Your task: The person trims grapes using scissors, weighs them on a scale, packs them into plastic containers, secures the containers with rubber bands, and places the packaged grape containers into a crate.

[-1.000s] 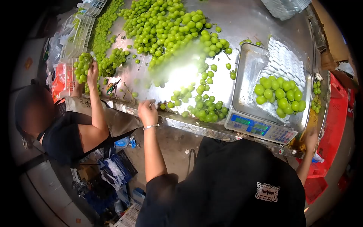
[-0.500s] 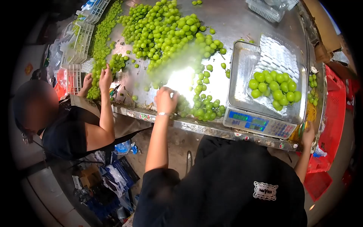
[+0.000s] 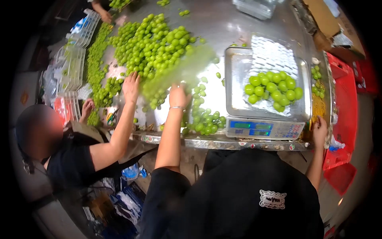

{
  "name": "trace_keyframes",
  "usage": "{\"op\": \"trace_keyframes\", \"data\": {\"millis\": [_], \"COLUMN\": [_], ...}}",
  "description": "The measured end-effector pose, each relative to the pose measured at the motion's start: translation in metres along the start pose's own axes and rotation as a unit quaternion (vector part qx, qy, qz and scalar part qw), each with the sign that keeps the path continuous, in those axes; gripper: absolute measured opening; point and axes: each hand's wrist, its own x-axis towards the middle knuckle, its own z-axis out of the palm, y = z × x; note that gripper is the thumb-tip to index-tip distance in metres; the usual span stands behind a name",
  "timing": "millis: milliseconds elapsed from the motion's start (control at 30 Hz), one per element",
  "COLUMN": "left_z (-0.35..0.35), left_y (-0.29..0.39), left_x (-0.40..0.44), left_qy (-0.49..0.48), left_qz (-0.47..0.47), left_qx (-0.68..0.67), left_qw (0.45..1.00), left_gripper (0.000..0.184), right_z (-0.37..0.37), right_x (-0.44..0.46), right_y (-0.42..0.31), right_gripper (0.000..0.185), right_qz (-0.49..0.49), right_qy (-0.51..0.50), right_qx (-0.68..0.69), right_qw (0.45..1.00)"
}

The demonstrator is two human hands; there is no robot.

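On the metal table, my left hand (image 3: pixel 179 96) reaches to the near edge of a big heap of green grapes (image 3: pixel 153 49). A blurred patch smears its fingertips, so whether it grips anything cannot be told. Just to its right lies a small bunch of grapes (image 3: pixel 208 121). My right hand (image 3: pixel 319 130) is at the table's right edge, beside yellow rubber bands (image 3: pixel 318 106); its fingers are curled around something dark and small. Between my hands stands a digital scale (image 3: pixel 262 129) whose steel tray bears a clear box with white padding (image 3: pixel 273 53) and a grape bunch (image 3: pixel 274 88).
At my left, a co-worker's hand (image 3: pixel 130 88) reaches to the grape heap. Another person's hand (image 3: pixel 105 16) is at the far left. White baskets (image 3: pixel 72 67) line the left edge. A red crate (image 3: pixel 343 115) stands at right, clear boxes (image 3: pixel 256 8) at the back.
My left hand has moved farther in toward the heap. The co-worker's nearer hand has moved right to the heap. The view has shifted, and another person's hand now shows at the far left.
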Motion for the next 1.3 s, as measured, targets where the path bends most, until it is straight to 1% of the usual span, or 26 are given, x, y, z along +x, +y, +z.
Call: {"op": "trace_keyframes", "data": {"millis": [67, 133, 200, 267, 333, 400, 433, 500, 533, 600, 667, 700, 733, 767, 833, 867, 900, 933, 967, 1000, 1067, 1100, 1167, 1200, 1267, 1300], "left_z": [0.002, -0.005, -0.041, -0.076, -0.087, -0.064, -0.063, -0.061, -0.061, -0.063, -0.056, -0.060, -0.058, -0.059, -0.061, -0.059, -0.057, -0.055, -0.055, -0.055, -0.057, -0.057, -0.052, -0.055, -0.063, -0.064], "left_y": [-0.001, -0.001, 0.049, 0.140, 0.197, 0.221, 0.224, 0.230, 0.230, 0.222, 0.215, 0.210, 0.200, 0.192, 0.181, 0.180, 0.182, 0.184, 0.187, 0.189, 0.189, 0.187, 0.178, 0.176, 0.180, 0.177], "left_x": [0.005, 0.002, -0.006, -0.029, -0.049, -0.060, -0.065, -0.075, -0.077, -0.078, -0.073, -0.072, -0.070, -0.069, -0.070, -0.071, -0.070, -0.070, -0.069, -0.068, -0.064, -0.064, -0.064, -0.063, -0.065, -0.063], "left_qy": [-0.033, 0.065, 0.094, 0.111, 0.088, 0.103, 0.103, 0.113, 0.113, 0.125, 0.138, 0.130, 0.143, 0.137, 0.117, 0.092, 0.078, 0.064, 0.035, 0.032, -0.061, -0.065, -0.110, -0.149, -0.184, -0.189], "left_qz": [-0.028, -0.085, 0.007, 0.144, 0.289, 0.337, 0.342, 0.254, 0.256, 0.214, 0.140, 0.110, 0.102, 0.072, 0.016, -0.055, -0.071, -0.088, -0.103, -0.104, -0.153, -0.150, -0.093, -0.087, -0.158, -0.157], "left_qx": [-0.017, -0.206, -0.322, -0.406, -0.343, -0.242, -0.243, -0.207, -0.207, -0.268, -0.354, -0.373, -0.360, -0.387, -0.465, -0.555, -0.603, -0.649, -0.655, -0.654, -0.661, -0.659, -0.653, -0.655, -0.636, -0.631], "left_qw": [0.999, 0.973, 0.942, 0.895, 0.890, 0.904, 0.902, 0.938, 0.937, 0.931, 0.914, 0.912, 0.916, 0.909, 0.877, 0.825, 0.791, 0.753, 0.748, 0.748, 0.732, 0.734, 0.743, 0.735, 0.733, 0.736], "left_gripper": [0.046, 0.031, 0.035, 0.032, 0.035, 0.039, 0.039, 0.040, 0.040, 0.034, 0.025, 0.019, 0.019, 0.023, 0.038, 0.045, 0.046, 0.048, 0.048, 0.048, 0.030, 0.030, 0.032, 0.036, 0.025, 0.025], "right_z": [-0.008, -0.015, -0.025, -0.030, -0.042, -0.046, -0.045, -0.037, -0.028, -0.001, 0.038, 0.035, 0.025, 0.016, -0.003, -0.017, -0.029, -0.030, -0.042, -0.040, -0.040, -0.036, -0.029, -0.035, -0.051, -0.043], "right_x": [0.001, 0.000, -0.001, 0.005, 0.015, 0.028, 0.036, 0.063, 0.083, 0.137, 0.185, 0.188, 0.190, 0.190, 0.169, 0.150, 0.126, 0.097, 0.074, 0.056, 0.038, 0.027, 0.012, 0.008, 0.001, -0.002], "right_y": [0.000, -0.004, -0.024, -0.052, -0.096, -0.125, -0.135, -0.151, -0.159, -0.176, -0.194, -0.208, -0.223, -0.231, -0.216, -0.202, -0.191, -0.189, -0.188, -0.184, -0.175, -0.171, -0.164, -0.164, -0.166, -0.161], "right_gripper": [0.030, 0.028, 0.027, 0.027, 0.027, 0.028, 0.028, 0.027, 0.028, 0.036, 0.050, 0.050, 0.054, 0.058, 0.055, 0.048, 0.042, 0.022, 0.005, 0.011, 0.023, 0.023, 0.029, 0.029, 0.039, 0.028], "right_qz": [0.002, -0.019, -0.017, -0.037, -0.035, -0.085, -0.082, -0.079, -0.078, -0.073, -0.048, -0.047, 0.043, 0.132, -0.021, -0.128, -0.234, -0.108, -0.274, -0.252, -0.228, -0.225, 0.033, 0.038, 0.196, 0.175], "right_qy": [-0.007, 0.032, 0.048, 0.047, 0.035, 0.040, 0.030, 0.022, 0.022, 0.011, -0.060, -0.055, -0.109, -0.161, -0.139, -0.185, -0.231, -0.317, -0.222, -0.189, -0.110, -0.106, -0.173, -0.165, -0.373, -0.369], "right_qx": [0.013, 0.041, 0.101, 0.156, 0.148, 0.175, 0.210, 0.319, 0.391, 0.385, 0.192, 0.198, 0.328, 0.448, 0.584, 0.543, 0.492, 0.576, 0.307, 0.377, 0.353, 0.354, 0.530, 0.536, 0.516, 0.503], "right_qw": [1.000, 0.998, 0.994, 0.986, 0.988, 0.980, 0.974, 0.944, 0.917, 0.920, 0.978, 0.978, 0.937, 0.869, 0.800, 0.809, 0.806, 0.745, 0.884, 0.871, 0.901, 0.901, 0.829, 0.827, 0.746, 0.762]}}
